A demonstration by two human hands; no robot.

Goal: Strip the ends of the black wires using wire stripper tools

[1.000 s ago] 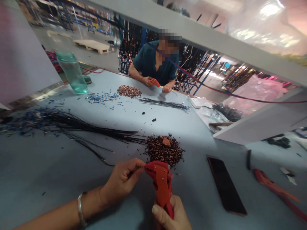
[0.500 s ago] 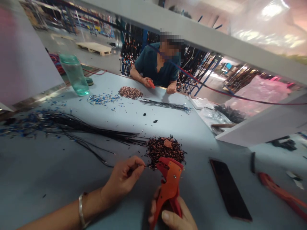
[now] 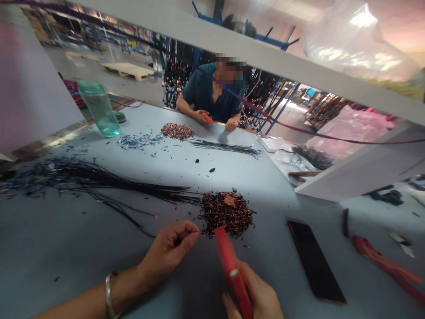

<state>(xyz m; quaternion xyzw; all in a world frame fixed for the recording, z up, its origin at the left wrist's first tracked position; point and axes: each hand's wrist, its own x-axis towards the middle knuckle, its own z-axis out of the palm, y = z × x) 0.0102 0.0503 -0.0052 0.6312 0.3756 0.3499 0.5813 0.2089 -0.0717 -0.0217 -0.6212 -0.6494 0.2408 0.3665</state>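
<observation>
My left hand (image 3: 174,246) is closed in a pinch on a thin black wire (image 3: 141,227) whose far part trails leftward across the table. Gripped in my right hand (image 3: 257,292) is a red wire stripper (image 3: 229,257), turned edge-on, so its jaws cannot be made out. Its head points at a heap of short black insulation scraps (image 3: 226,217), just beyond both hands. A bundle of black wires (image 3: 133,182) stretches from blue-tipped ends (image 3: 43,175) at the left to the heap.
To the right lie a black phone (image 3: 317,261) and another red tool (image 3: 385,261). A green bottle (image 3: 101,108) stands back left. Across the table (image 3: 159,166) a co-worker (image 3: 212,93) holds a red tool beside a copper-coloured pile (image 3: 177,131). A white partition (image 3: 368,164) rises at the right.
The wire stripper has turned from showing its orange side to edge-on, its head slightly lower. My left hand keeps its pinch in nearly the same place. The view has shifted slightly.
</observation>
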